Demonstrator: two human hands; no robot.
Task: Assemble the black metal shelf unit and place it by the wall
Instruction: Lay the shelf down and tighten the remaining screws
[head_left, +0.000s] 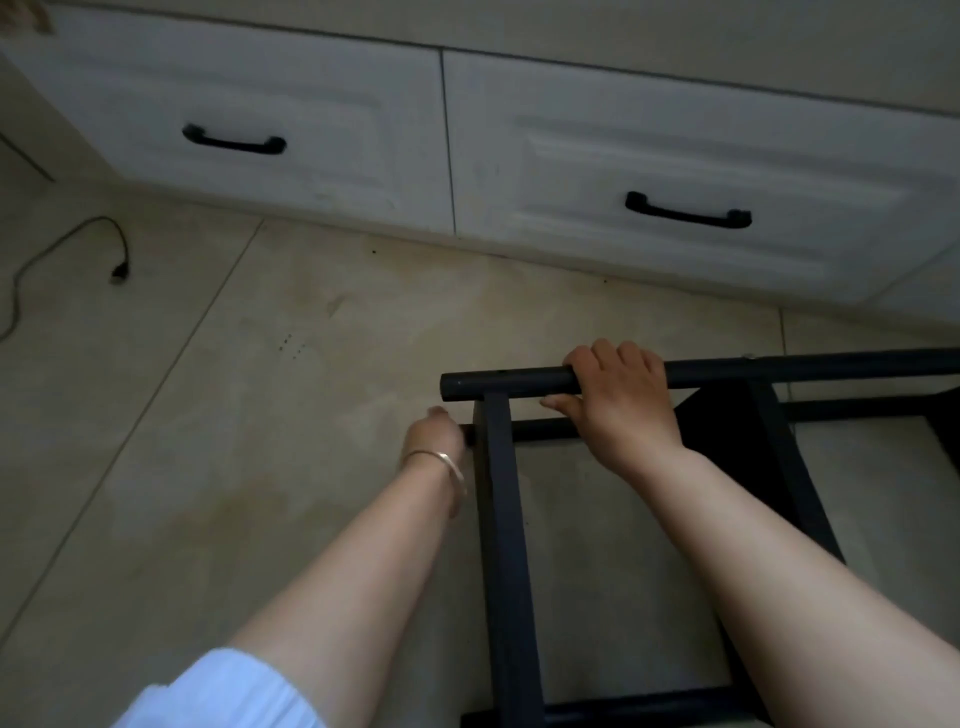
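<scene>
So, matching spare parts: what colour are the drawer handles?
Black handles on white drawers, head view.

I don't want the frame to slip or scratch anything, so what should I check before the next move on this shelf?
1. Right hand has a grip round the top tube: ok.
2. Left hand hold at the lower bar's end: cannot tell, fingers hidden.
3. Joints tight: cannot tell.
4. Cable apart from the frame: ok.
5. Gap between frame and drawers: ok.
</scene>
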